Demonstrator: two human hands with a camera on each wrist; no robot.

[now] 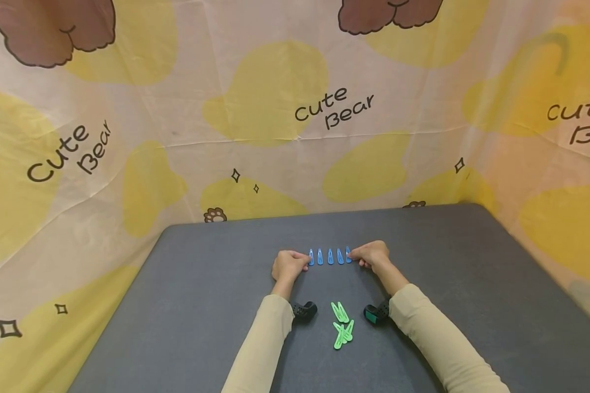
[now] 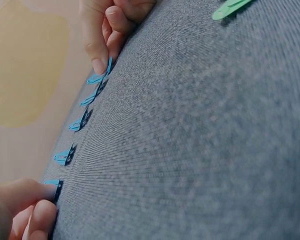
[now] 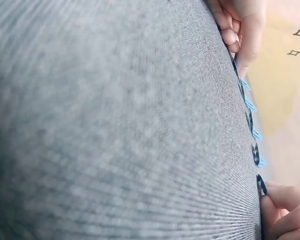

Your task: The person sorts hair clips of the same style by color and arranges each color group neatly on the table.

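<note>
Several blue snap hair clips [image 1: 330, 256] stand side by side in a row on the grey table, their long sides running away from me. At the row's left end my left hand [image 1: 288, 265] pinches the end clip [image 2: 53, 183], its other fingers curled under. My right hand [image 1: 372, 255] pinches the clip at the right end [image 3: 261, 184] between thumb and index finger. In the left wrist view this right-end clip looks tipped up a little at the fingertips. Between the hands, the middle clips lie untouched, with small gaps between them.
Nearer to me, between the forearms, lies a loose pile of green hair clips [image 1: 342, 327], some overlapping. A dark wrist device [image 1: 305, 311] shows at the left wrist and another [image 1: 376, 313] at the right. A patterned cloth [image 1: 285, 109] hangs behind the grey table [image 1: 201, 305].
</note>
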